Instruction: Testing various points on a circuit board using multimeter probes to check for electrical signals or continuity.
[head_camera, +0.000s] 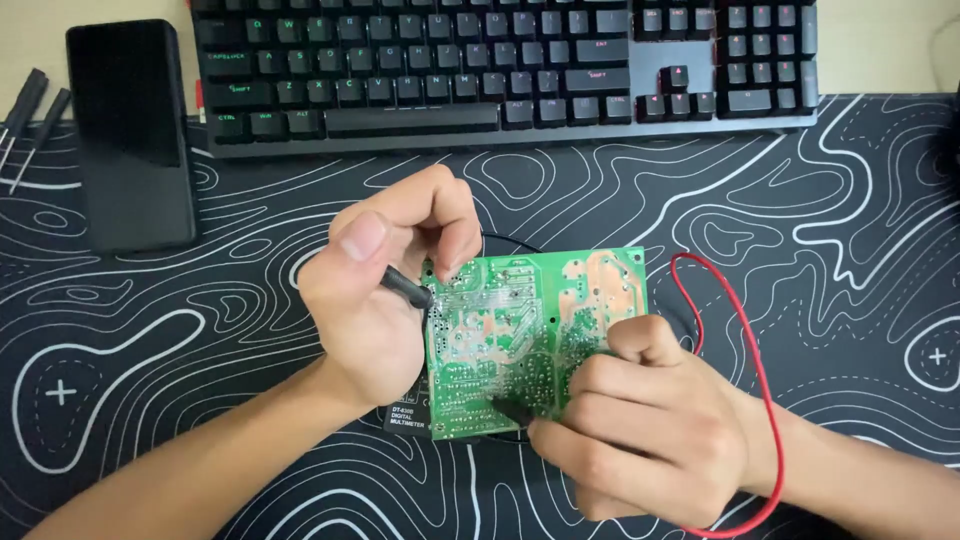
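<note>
A green circuit board (520, 320) lies solder side up in the middle of the desk mat, on top of a black multimeter (408, 415) that shows only at its lower left edge. My left hand (385, 290) pinches a black probe (408, 288) whose tip touches the board's upper left edge. My right hand (640, 425) grips a second probe, mostly hidden under the fingers, and presses it on the board's lower middle. A red lead (745, 350) loops from behind the board around my right wrist.
A black keyboard (500, 70) runs along the far edge. A black phone (130, 130) lies face up at the far left, with thin dark tools (25, 125) beside it. The black mat with white wavy lines (850, 250) covers the desk.
</note>
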